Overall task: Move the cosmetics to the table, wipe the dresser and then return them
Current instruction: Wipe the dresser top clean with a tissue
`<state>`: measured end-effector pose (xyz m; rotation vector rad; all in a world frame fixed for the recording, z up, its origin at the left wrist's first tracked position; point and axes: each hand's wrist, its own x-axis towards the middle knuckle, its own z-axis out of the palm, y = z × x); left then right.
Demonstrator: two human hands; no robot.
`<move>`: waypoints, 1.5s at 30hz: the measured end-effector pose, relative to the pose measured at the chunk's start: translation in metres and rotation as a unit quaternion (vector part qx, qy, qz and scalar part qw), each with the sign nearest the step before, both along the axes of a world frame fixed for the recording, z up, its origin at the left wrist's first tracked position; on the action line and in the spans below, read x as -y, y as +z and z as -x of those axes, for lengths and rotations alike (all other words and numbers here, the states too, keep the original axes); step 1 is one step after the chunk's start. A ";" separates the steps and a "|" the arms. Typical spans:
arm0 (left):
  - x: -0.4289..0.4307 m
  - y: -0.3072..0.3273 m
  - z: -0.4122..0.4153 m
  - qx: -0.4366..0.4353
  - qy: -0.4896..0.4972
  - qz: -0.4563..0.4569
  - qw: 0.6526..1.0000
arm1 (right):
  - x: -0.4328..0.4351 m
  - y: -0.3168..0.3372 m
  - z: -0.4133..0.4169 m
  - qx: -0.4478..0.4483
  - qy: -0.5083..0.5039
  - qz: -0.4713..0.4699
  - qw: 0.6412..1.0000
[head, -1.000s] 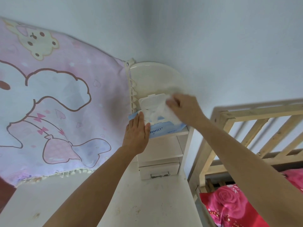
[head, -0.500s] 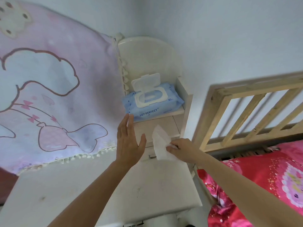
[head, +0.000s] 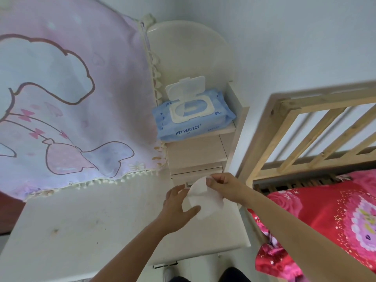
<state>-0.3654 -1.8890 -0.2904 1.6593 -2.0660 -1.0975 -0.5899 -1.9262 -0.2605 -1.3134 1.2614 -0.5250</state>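
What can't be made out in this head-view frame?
Head view:
Behind the pink cloth: covered by it.
Drawer front: partly hidden by the wipe and right hand.
Left hand grip on the wipe: unclear, wipe overlaps its fingers.
Small print on wipes pack: too small.
Cosmetics: none in view.
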 end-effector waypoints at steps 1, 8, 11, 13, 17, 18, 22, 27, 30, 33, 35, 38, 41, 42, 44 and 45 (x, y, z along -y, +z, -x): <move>0.002 0.001 0.002 -0.010 0.020 0.017 1.000 | 0.003 -0.002 0.002 0.004 -0.018 0.001 1.000; 0.003 0.021 -0.005 -0.189 0.140 -0.097 0.967 | 0.016 -0.028 0.008 0.086 -0.221 -0.041 0.971; 0.007 0.028 -0.006 -0.274 0.153 -0.171 0.934 | 0.012 -0.043 0.007 0.270 -0.301 -0.153 0.902; 0.010 0.029 -0.005 -0.307 0.162 -0.191 0.918 | 0.001 -0.057 0.001 0.303 -0.325 -0.238 0.863; 0.016 0.029 -0.001 -0.330 0.186 -0.213 0.901 | -0.029 -0.086 -0.016 0.246 -0.231 -0.347 0.875; 0.017 0.028 0.000 -0.331 0.187 -0.218 0.899 | -0.035 -0.090 -0.020 0.253 -0.200 -0.357 0.877; 0.016 0.022 0.001 -0.325 0.162 -0.235 0.902 | -0.046 -0.092 -0.028 0.274 -0.184 -0.346 0.878; 0.011 0.001 0.004 -0.281 0.225 -0.225 0.905 | -0.048 -0.096 -0.008 0.321 -0.305 -0.235 0.865; 0.005 -0.015 0.010 -0.276 0.277 -0.237 0.889 | -0.046 -0.093 0.013 0.255 -0.332 -0.182 0.889; -0.004 -0.031 0.018 -0.256 0.301 -0.223 0.891 | -0.043 -0.088 0.030 0.154 -0.392 -0.079 0.903; -0.010 -0.045 0.023 -0.228 0.320 -0.209 0.895 | -0.041 -0.084 0.039 0.062 -0.401 0.013 0.914; -0.022 -0.069 0.026 -0.165 0.330 -0.188 0.910 | -0.045 -0.091 0.042 -0.077 -0.334 0.139 0.929; -0.037 -0.099 0.028 -0.035 0.289 -0.147 0.945 | -0.064 -0.127 0.039 -0.215 -0.185 0.223 0.933; -0.043 -0.108 0.028 0.006 0.267 -0.128 0.955 | -0.074 -0.145 0.039 -0.268 -0.110 0.227 0.930; -0.052 -0.126 0.027 0.064 0.226 -0.109 0.966 | -0.096 -0.174 0.040 -0.343 -0.011 0.195 0.919; -0.055 -0.135 0.026 0.086 0.207 -0.103 0.969 | -0.104 -0.187 0.041 -0.352 -0.007 0.193 0.916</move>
